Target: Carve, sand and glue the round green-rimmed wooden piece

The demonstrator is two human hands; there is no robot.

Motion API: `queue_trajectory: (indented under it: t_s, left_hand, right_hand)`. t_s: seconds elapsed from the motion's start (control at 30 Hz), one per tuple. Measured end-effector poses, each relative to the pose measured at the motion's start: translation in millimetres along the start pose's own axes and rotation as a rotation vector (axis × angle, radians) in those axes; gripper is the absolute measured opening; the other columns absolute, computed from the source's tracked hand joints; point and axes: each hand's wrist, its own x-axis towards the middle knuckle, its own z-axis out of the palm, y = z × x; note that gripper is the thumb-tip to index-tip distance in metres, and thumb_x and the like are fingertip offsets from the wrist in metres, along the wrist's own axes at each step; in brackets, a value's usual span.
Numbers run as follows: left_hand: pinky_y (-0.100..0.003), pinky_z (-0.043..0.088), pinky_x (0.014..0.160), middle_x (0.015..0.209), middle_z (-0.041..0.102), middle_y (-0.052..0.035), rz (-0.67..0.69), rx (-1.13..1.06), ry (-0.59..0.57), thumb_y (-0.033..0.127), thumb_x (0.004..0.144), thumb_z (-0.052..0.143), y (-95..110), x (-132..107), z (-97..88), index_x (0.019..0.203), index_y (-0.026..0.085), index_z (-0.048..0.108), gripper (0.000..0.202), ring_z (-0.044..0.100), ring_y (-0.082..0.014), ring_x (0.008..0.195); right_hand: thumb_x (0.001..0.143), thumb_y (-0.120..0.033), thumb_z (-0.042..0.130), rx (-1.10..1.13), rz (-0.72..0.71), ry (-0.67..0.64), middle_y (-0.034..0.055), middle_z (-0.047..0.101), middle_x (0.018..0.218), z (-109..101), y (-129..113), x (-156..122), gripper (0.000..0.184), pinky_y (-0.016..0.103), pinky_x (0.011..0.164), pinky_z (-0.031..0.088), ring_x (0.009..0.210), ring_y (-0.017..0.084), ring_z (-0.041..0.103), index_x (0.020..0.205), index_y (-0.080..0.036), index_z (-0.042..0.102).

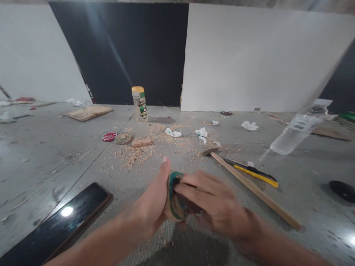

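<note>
Near the bottom middle of the head view, my left hand is wrapped round a round wooden piece with a green ring painted on its face. The piece is tilted on edge above the floor, its face turned to the right. My right hand presses its closed fingers to that face, pinching a dark reddish-brown sheet that looks like sandpaper. Motion blurs the right fingers, which hide part of the wooden piece and of the sheet.
A hammer and a yellow-handled cutter lie to the right, a phone to the left. Beyond are wood shavings, a wood block, a red tin, a yellow-capped bottle and a clear bottle.
</note>
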Motion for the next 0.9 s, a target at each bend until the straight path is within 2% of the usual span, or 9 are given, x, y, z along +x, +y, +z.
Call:
queue_trajectory:
  t_s: [0.3,0.37,0.4,0.5,0.57,0.6,0.67,0.73,0.9]
  left_hand:
    - [-0.026,0.046,0.041,0.054,0.059,-0.0054,-0.011,-0.002,-0.045,0.070,0.092,0.015,1.1,0.8,-3.5,0.076,0.012,0.064,0.077,0.058,-0.0169,0.048]
    - [-0.027,0.047,0.042,0.058,0.060,-0.0071,-0.015,0.013,-0.035,0.068,0.093,0.015,4.1,0.8,-3.4,0.081,0.011,0.064,0.076,0.059,-0.0180,0.050]
    - [-0.028,0.048,0.043,0.062,0.062,-0.0080,-0.012,0.013,-0.033,0.067,0.094,0.016,6.2,0.8,-3.8,0.086,0.011,0.064,0.075,0.060,-0.0184,0.052]
    - [-0.032,0.052,0.051,0.075,0.063,-0.0079,0.061,0.014,-0.018,0.058,0.096,0.027,13.3,0.4,-7.3,0.098,0.013,0.061,0.057,0.061,-0.0183,0.060]
    - [-0.034,0.054,0.061,0.082,0.061,-0.0058,0.137,0.050,-0.011,0.049,0.091,0.048,16.7,-0.4,-9.9,0.106,0.016,0.057,0.037,0.060,-0.0180,0.070]
    - [-0.035,0.054,0.066,0.085,0.060,-0.0048,0.180,0.078,-0.010,0.045,0.086,0.058,17.6,-0.8,-10.8,0.110,0.018,0.055,0.036,0.059,-0.0181,0.074]
    - [-0.034,0.052,0.071,0.090,0.058,-0.0037,0.279,0.135,-0.005,0.039,0.074,0.073,17.6,-1.5,-11.8,0.117,0.021,0.049,0.052,0.058,-0.0185,0.080]
    - [-0.033,0.050,0.072,0.092,0.058,-0.0029,0.366,0.188,0.004,0.039,0.068,0.079,16.1,-1.5,-12.1,0.121,0.023,0.045,0.065,0.058,-0.0185,0.081]
    - [-0.028,0.045,0.070,0.092,0.057,-0.0006,0.614,0.335,0.114,0.039,0.075,0.075,12.9,0.5,-15.6,0.121,0.025,0.048,0.056,0.054,-0.0146,0.077]
  right_hand:
    - [0.090,-0.014,0.045,-0.016,-0.015,0.014,0.0096,0.070,0.095,-1.9,-2.4,3.0,0.025,0.033,0.069,0.055,0.076,0.021,0.063,0.107,-0.016,0.063]
    - [0.089,-0.013,0.046,-0.015,0.080,0.092,0.0096,0.071,0.091,-1.6,3.3,4.8,0.024,0.033,0.068,0.055,0.077,0.021,0.064,0.100,-0.016,0.067]
    - [0.089,-0.014,0.049,0.023,0.196,0.132,0.0083,0.071,0.087,-1.3,7.1,5.9,0.021,0.032,0.065,0.055,0.075,0.020,0.065,0.094,-0.017,0.069]
    - [0.089,-0.025,0.057,0.381,0.665,0.217,0.0013,0.065,0.068,0.1,18.8,8.6,0.013,0.024,0.050,0.050,0.055,0.013,0.059,0.083,-0.019,0.066]
    - [0.089,-0.033,0.058,0.698,0.833,0.239,-0.0012,0.060,0.062,0.8,24.2,9.1,0.017,0.021,0.044,0.047,0.048,0.010,0.053,0.081,-0.018,0.062]
    - [0.088,-0.035,0.058,0.836,0.856,0.254,-0.0014,0.059,0.062,0.9,25.6,8.9,0.019,0.021,0.044,0.048,0.048,0.010,0.053,0.080,-0.018,0.060]
    - [0.087,-0.036,0.061,1.040,0.857,0.269,-0.0016,0.059,0.064,0.6,25.6,8.2,0.020,0.022,0.051,0.051,0.053,0.010,0.056,0.079,-0.018,0.058]
    - [0.086,-0.034,0.066,1.172,0.844,0.259,-0.0017,0.060,0.066,-0.4,22.9,7.9,0.017,0.023,0.056,0.053,0.057,0.010,0.059,0.083,-0.018,0.059]
    - [0.087,-0.035,0.068,1.343,0.839,0.196,0.0023,0.068,0.080,-3.5,14.3,11.3,0.017,0.024,0.061,0.053,0.065,0.012,0.063,0.090,-0.019,0.063]
